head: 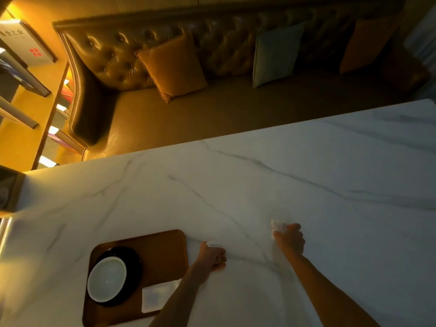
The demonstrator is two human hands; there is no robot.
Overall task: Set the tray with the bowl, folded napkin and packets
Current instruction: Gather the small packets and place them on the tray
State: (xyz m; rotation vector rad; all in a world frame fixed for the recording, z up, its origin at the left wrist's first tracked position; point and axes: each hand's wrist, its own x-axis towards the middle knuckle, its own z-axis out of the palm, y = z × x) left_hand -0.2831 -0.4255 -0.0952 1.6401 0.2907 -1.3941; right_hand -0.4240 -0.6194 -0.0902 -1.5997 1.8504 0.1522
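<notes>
The packets are what you are handling now, and by their look they weigh almost nothing: thin, limp, pale sachets that will bend or slip if you pinch them at a corner, so take each by its long edges with thumb and fingertips, and judge the pressure lightly since the contents could burst under a squeeze. One small white packet [213,244] shows at the fingertips of your left hand [211,256], just off the tray's right edge on the marble; your fingers curl closed about it. A second, crinkled and shiny packet [278,226] sits in your right hand [290,239], farther right on the table, fingers wrapped shut around its lower part. Blur hides any print on either one. The folded napkin [158,296] is already on the tray, a flat pale rectangle near the front right corner, partly covered by your left forearm; it is soft and will unfold if dragged. The bowl [106,279], white, glossy and likely breakable, rests on a black plate [134,263] at the tray's left side. The tray [162,246] itself is brown with rounded corners and has bare space at its far right, where the packets would seem to fit. All this lies on a white veined table [306,175], with a tufted bench [212,107] and cushions beyond
</notes>
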